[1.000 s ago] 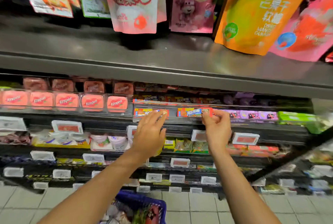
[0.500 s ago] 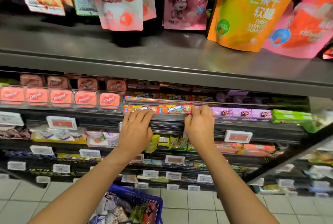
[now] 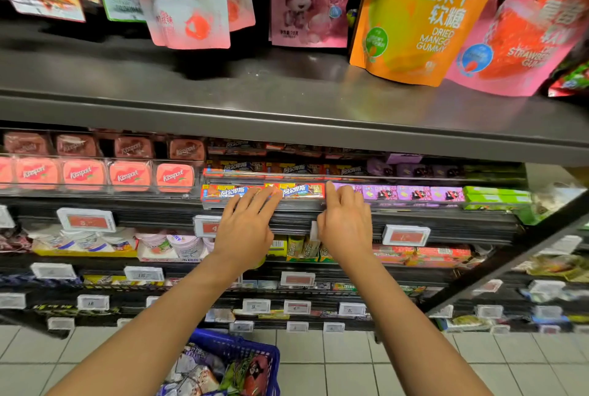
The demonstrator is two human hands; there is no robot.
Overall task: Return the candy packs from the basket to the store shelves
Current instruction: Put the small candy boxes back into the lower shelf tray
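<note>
You're squaring the candy packs (image 3: 264, 193) on the shelf (image 3: 414, 220), left hand (image 3: 245, 229) fingers spread flat, right hand (image 3: 344, 223) loosely curled with forefinger touching; next, reach to the near basket (image 3: 236, 346).

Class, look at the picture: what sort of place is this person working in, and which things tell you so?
Most likely a shop's sweets aisle: tiered shelves with price tags, hanging gummy bags, and a blue shopping basket on the tiled floor.

We are reading "DRIED MANGO GUMMY" under 芒果干软糖 on the orange pouch (image 3: 424, 13), "STRAWBE…" on the pink pouch (image 3: 522, 44) beside it, "Kissport" on the red tins (image 3: 129, 176), 阿尔卑斯 on the candy sticks (image 3: 296, 191), and "15." on a price tag (image 3: 143, 274).
</note>
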